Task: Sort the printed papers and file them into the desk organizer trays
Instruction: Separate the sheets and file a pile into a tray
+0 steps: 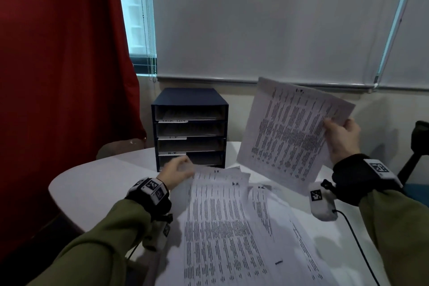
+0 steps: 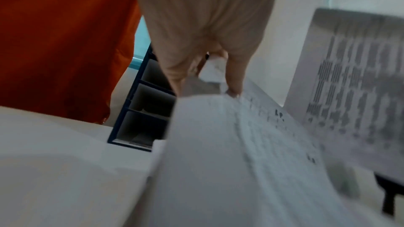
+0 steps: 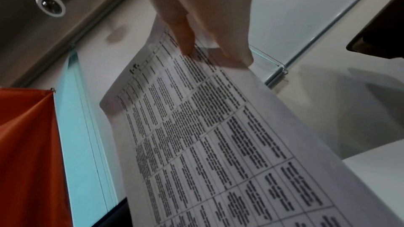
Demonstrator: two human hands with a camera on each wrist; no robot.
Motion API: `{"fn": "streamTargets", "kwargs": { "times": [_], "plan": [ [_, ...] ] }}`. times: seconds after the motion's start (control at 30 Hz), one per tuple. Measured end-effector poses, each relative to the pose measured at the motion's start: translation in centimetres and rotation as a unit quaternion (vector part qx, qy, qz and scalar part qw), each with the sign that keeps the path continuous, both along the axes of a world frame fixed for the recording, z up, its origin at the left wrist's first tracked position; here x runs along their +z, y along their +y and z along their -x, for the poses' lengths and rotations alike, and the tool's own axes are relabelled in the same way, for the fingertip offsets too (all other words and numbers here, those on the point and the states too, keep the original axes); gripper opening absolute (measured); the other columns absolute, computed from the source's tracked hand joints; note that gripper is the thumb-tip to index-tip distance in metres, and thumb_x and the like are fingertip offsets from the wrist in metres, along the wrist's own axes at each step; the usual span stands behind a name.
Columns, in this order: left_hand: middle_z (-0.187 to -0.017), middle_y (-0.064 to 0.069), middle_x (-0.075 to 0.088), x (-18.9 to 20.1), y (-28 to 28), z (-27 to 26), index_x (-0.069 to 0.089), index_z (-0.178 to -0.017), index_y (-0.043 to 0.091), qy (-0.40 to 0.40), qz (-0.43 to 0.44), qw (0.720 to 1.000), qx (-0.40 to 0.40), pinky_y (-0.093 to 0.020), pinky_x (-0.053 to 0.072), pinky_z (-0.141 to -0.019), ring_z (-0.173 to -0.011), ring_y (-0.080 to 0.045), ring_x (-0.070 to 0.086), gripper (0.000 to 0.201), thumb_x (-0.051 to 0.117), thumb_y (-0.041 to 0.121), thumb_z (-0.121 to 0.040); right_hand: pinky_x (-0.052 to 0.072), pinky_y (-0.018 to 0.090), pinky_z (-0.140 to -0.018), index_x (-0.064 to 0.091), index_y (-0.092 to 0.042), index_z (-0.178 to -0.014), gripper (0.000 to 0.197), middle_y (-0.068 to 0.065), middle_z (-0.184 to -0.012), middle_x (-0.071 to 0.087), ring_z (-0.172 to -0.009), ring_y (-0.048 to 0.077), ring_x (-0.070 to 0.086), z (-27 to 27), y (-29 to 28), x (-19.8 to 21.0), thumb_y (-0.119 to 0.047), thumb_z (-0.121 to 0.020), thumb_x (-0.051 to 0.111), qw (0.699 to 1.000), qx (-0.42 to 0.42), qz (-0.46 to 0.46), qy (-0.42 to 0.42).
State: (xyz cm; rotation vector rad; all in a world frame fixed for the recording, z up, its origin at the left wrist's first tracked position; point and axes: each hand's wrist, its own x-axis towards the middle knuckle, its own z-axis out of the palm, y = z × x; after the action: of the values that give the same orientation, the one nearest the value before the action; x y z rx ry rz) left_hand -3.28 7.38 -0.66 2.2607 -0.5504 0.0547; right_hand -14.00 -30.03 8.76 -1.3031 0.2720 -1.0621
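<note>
A dark blue desk organizer (image 1: pixel 189 127) (image 2: pixel 140 108) with several labelled trays stands at the back of the white table (image 1: pixel 97 183). In front of it lies a fanned pile of printed papers (image 1: pixel 222 227). My left hand (image 1: pixel 177 172) (image 2: pixel 205 44) pinches the far edge of the pile's top sheet (image 2: pixel 240 144), lifting it just before the lowest tray. My right hand (image 1: pixel 341 139) (image 3: pixel 196 15) holds one printed sheet (image 1: pixel 290 132) (image 3: pixel 207 127) marked "I.T." up in the air, right of the organizer, thumb on its face.
A red curtain (image 1: pixel 65 76) hangs at the left and closed white blinds (image 1: pixel 267 18) cover the window behind. A dark chair (image 1: pixel 415 146) stands at the right edge. A black cable (image 1: pixel 357 239) trails across the table from my right wrist.
</note>
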Motion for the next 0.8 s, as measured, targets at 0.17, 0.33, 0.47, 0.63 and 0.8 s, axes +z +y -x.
{"fn": "streamTargets", "kwargs": {
  "times": [0.17, 0.33, 0.47, 0.63, 0.8],
  "plan": [
    [-0.091, 0.001, 0.062, 3.2, 0.5, 0.5, 0.054, -0.091, 0.010, -0.124, 0.144, 0.982, 0.001, -0.027, 0.045, -0.074, -0.086, -0.015, 0.058, 0.008, 0.059, 0.016, -0.091, 0.052, 0.014, -0.056, 0.054, -0.023, -0.084, 0.025, -0.003, -0.083, 0.061, -0.056, -0.005, 0.064, 0.6, -0.2, 1.3, 0.001, -0.093, 0.052, 0.999, 0.010, -0.040, -0.033],
    [-0.085, 0.005, 0.059, 6.9, 0.3, 0.7, 0.054, -0.088, 0.013, -0.180, 0.228, 0.957, 0.004, -0.028, 0.044, -0.079, -0.084, -0.012, 0.056, 0.006, 0.059, 0.012, -0.091, 0.050, 0.020, -0.065, 0.056, -0.021, -0.088, 0.021, -0.003, -0.086, 0.062, -0.070, 0.003, 0.062, 0.6, 0.1, 1.3, -0.001, -0.092, 0.054, 0.999, 0.017, -0.026, -0.028],
    [-0.083, 0.006, 0.059, 10.1, -0.6, 0.4, 0.054, -0.084, 0.020, -0.173, 0.251, 0.951, -0.043, -0.036, 0.048, -0.077, -0.080, -0.012, 0.056, 0.014, 0.058, 0.009, -0.091, 0.051, 0.023, -0.061, 0.054, -0.012, -0.103, 0.016, -0.002, -0.085, 0.062, -0.065, 0.004, 0.062, -0.2, 1.7, 1.3, -0.001, -0.092, 0.054, 0.998, 0.065, -0.009, -0.002],
    [-0.097, 0.000, 0.067, 12.6, -3.1, -0.2, 0.053, -0.086, 0.017, -0.201, 0.243, 0.949, -0.005, -0.032, 0.047, -0.084, -0.094, -0.016, 0.061, 0.007, 0.059, 0.015, -0.089, 0.052, 0.023, -0.059, 0.057, -0.019, -0.086, 0.026, -0.009, -0.073, 0.068, -0.055, -0.003, 0.065, -1.7, 5.7, 1.7, 0.006, -0.090, 0.052, 0.991, 0.124, 0.026, 0.032],
    [-0.086, 0.000, 0.059, 13.5, -4.5, -0.5, 0.049, -0.085, 0.015, -0.181, 0.260, 0.948, 0.019, -0.028, 0.041, -0.076, -0.082, -0.015, 0.053, 0.012, 0.059, 0.020, -0.090, 0.058, 0.031, -0.068, 0.061, -0.011, -0.103, 0.021, 0.005, -0.089, 0.069, -0.073, 0.017, 0.068, -2.2, 9.3, 2.2, 0.002, -0.087, 0.060, 0.976, 0.211, 0.037, 0.037]
  ]
}}
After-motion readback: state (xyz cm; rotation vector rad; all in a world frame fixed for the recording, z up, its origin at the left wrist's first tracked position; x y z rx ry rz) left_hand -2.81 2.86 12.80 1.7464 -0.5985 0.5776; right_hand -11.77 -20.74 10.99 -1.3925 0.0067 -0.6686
